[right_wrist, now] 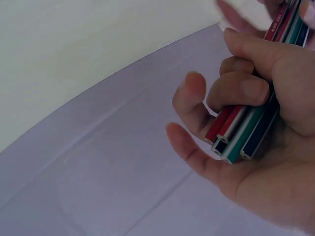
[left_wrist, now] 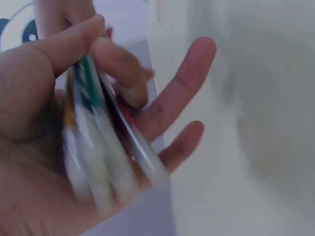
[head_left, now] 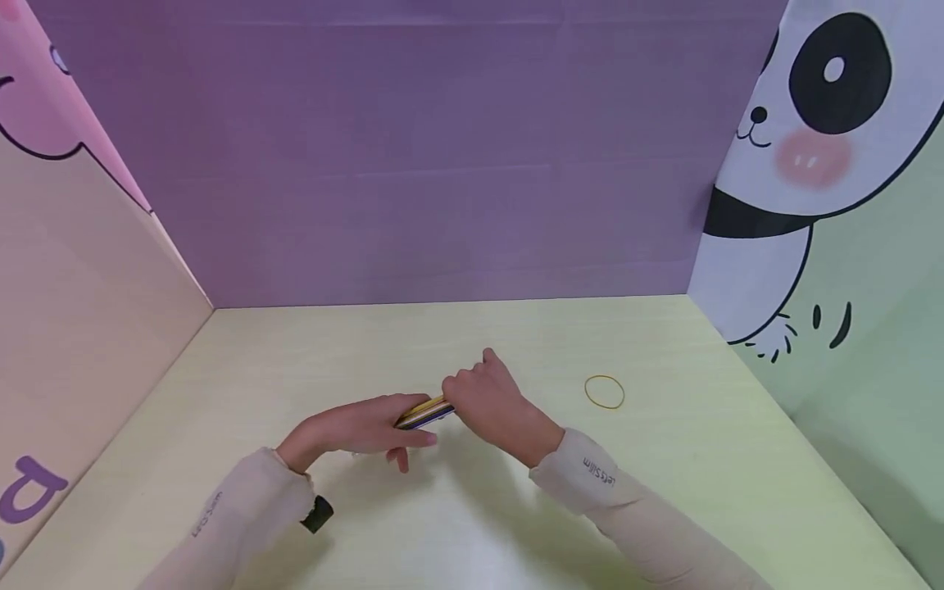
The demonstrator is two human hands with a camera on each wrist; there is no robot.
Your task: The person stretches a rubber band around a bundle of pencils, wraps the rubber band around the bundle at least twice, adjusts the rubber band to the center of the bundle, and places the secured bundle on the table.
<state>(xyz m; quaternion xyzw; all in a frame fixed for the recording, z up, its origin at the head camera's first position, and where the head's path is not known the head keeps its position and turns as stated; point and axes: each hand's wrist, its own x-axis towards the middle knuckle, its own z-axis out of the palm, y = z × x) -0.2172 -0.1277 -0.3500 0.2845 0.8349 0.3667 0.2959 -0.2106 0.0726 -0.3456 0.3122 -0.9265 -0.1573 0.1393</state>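
Note:
A bundle of several pencils (head_left: 426, 413) is held between both hands above the table. The left hand (head_left: 372, 424) grips one end with thumb and index finger, its other fingers spread. In the left wrist view the pencils' pale ends (left_wrist: 101, 167) lie blurred across the palm. The right hand (head_left: 490, 406) curls its fingers round the other end. Red, green and dark blue pencils (right_wrist: 246, 130) show in the right wrist view, their flat ends near the palm. A yellow rubber band (head_left: 605, 392) lies on the table, right of the right hand.
The light table (head_left: 354, 344) meets a purple back wall (head_left: 442, 164). A pink panel (head_left: 81, 270) stands at the left, and a green panel with a panda picture (head_left: 870, 287) at the right. A black item (head_left: 318, 515) is at the left cuff.

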